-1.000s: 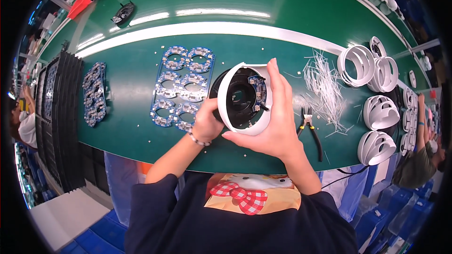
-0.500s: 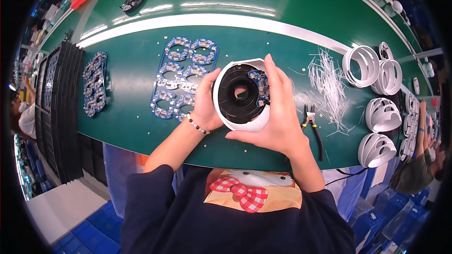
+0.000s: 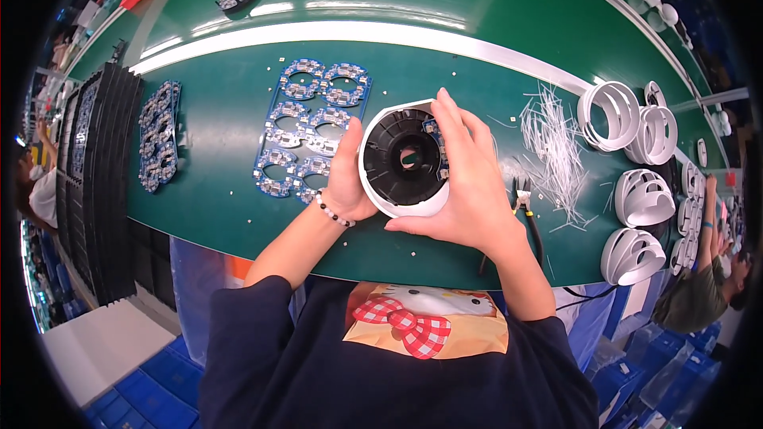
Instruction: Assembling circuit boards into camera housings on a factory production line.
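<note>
Between my two hands, above the green table, is a round white housing (image 3: 429, 206) with a ribbed black insert (image 3: 389, 171) that has a hole in its middle. My left hand (image 3: 350, 179) cups the housing's left side, fingers mostly hidden behind it. My right hand (image 3: 469, 179) grips the right side, its thumb below and its fingers laid over the rim. Under those fingers a blue circuit board (image 3: 433, 129) shows in part along the insert's right edge.
Panels of blue ring-shaped circuit boards (image 3: 304, 121) lie left of my hands, with another stack (image 3: 159, 139) farther left by black trays (image 3: 107, 183). Rightward are cutting pliers (image 3: 524, 202), a heap of white strips (image 3: 548, 159) and several white ring housings (image 3: 608, 115). Other people sit at both sides.
The housing has turned slightly in my hands. My right fingers have moved over the blue circuit board, covering more of it.
</note>
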Motion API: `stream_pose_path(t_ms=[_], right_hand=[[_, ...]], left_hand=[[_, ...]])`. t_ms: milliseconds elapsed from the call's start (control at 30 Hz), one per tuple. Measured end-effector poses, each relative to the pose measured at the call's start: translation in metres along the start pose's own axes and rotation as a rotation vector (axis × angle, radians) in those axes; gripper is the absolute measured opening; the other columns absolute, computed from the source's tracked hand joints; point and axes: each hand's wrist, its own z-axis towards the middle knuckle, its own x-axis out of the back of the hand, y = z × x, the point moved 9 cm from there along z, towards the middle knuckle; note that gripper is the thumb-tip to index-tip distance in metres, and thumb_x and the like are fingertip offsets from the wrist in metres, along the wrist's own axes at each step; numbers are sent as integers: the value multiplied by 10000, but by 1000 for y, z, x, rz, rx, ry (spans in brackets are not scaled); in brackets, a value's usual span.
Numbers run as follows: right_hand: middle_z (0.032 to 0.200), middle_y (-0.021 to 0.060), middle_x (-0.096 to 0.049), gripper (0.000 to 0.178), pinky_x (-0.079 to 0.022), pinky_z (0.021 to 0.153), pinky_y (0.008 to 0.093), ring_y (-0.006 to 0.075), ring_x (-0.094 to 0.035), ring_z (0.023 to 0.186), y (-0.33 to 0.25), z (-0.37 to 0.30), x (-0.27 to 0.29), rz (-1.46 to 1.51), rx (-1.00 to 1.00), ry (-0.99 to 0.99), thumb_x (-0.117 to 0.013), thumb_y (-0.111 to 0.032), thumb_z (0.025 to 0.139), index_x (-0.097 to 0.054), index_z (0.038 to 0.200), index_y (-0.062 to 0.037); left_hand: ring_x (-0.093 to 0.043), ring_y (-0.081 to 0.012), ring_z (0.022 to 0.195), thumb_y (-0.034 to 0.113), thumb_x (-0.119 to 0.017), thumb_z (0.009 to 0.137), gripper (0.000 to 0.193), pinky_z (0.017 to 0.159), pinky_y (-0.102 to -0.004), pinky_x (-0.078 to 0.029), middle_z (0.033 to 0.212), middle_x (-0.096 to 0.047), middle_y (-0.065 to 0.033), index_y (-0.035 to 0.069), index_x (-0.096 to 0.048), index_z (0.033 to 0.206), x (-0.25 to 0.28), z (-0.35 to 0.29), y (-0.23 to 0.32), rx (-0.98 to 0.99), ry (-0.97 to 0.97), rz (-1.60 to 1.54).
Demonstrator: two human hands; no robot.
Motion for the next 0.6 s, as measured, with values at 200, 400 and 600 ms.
stream_pose_path(t_ms=[200,400,600], right_hand=[[1335,217,-331,1164,-330,983,435,380,-339,1195,3,4,0,64,21,-66,-856,-337,389,-257,1321,22],[1303,192,-378,1109,-327,980,436,361,-354,1188,12,1,-19,164,39,112,-835,-341,412,-288,1316,-4],[1304,217,-376,1058,-307,963,454,370,-368,1185,13,-12,-14,54,-43,300,-790,-333,448,-286,1318,-4]], left_hand=[[-497,-249,1115,547,-455,822,684,943,-402,-424,1238,-471,-141,35,-391,1271,-1,-1,1,-2,-43,73],[-580,-261,964,297,-471,786,491,857,-385,-489,1085,-560,-163,-7,-461,1172,6,1,5,-53,114,-129],[-583,-277,950,273,-467,762,498,859,-392,-487,1080,-563,-175,-25,-463,1160,10,2,3,-89,174,-140]])
